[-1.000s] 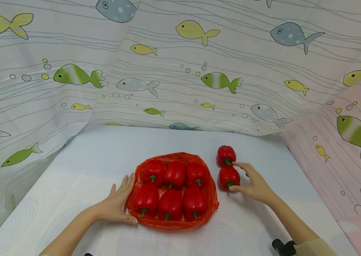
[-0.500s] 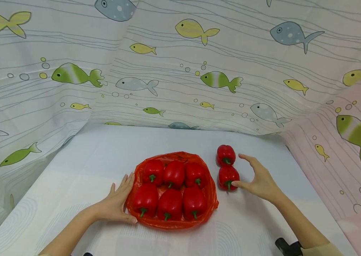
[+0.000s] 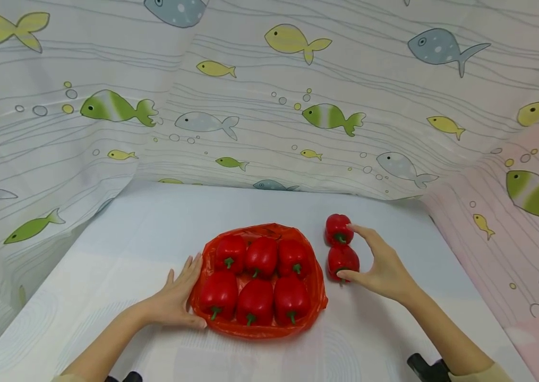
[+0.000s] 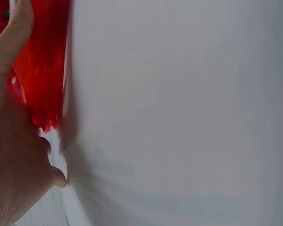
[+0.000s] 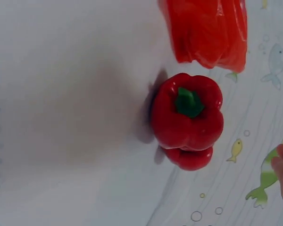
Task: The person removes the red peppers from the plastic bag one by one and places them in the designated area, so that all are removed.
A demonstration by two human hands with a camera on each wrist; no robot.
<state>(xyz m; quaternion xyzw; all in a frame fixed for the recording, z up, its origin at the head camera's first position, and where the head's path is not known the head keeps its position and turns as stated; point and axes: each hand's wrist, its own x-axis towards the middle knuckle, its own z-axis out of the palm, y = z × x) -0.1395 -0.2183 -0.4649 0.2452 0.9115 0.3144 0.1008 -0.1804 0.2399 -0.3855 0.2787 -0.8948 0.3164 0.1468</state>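
Note:
In the head view, an orange-red plastic bag (image 3: pixel 263 335) with its mouth spread open holds several red bell peppers (image 3: pixel 255 302), set in two rows, green stems towards me. My left hand (image 3: pixel 172 303) rests along the bag's left side, fingers extended and thumb by its lower edge. To the right of the bag stand two more peppers, a front bell pepper (image 3: pixel 343 260) and a back bell pepper (image 3: pixel 337 228), one behind the other. Beside them is my right hand (image 3: pixel 388 270), thumb and fingers spread wide. Its thumb overlaps the front pepper; whether it touches is unclear.
A white table (image 3: pixel 169 212) with faint patterns lies under everything. Fish-printed curtains (image 3: pixel 250 90) rise behind it and at both sides. Dark wrist camera mounts (image 3: pixel 427 367) show at the bottom edge.
My right hand moved slightly right, away from the two loose peppers, then came back over them, still spread. My left hand stays against the bag.

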